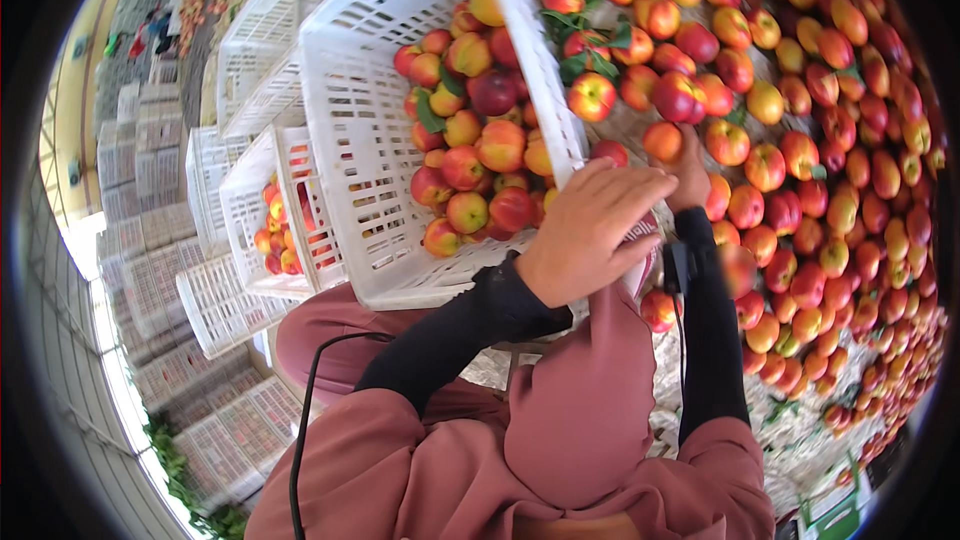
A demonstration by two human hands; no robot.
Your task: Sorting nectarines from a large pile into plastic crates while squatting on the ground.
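Note:
My left hand [596, 229] is beside the near right corner of a white plastic crate [330, 127], back of the hand up and thumb apart from the fingers. Nothing shows in it, though its palm is hidden. My right hand [688, 178] reaches to the edge of the fruit pile, its fingers around an orange-red nectarine [662, 141] and partly hidden by fruit. Inside the tilted-looking crate lies a heap of red and yellow nectarines [465, 165] with a few green leaves. One blurred nectarine [739, 270] appears beside my right forearm.
Loose nectarines [810, 202] spread over a pale ground sheet [686, 435] to the right. More white crates [262, 52] stand at the left, one holding fruit, with stacked crates [150, 262] beyond. A black cable [301, 442] runs over my left side. My bent knees border the crate.

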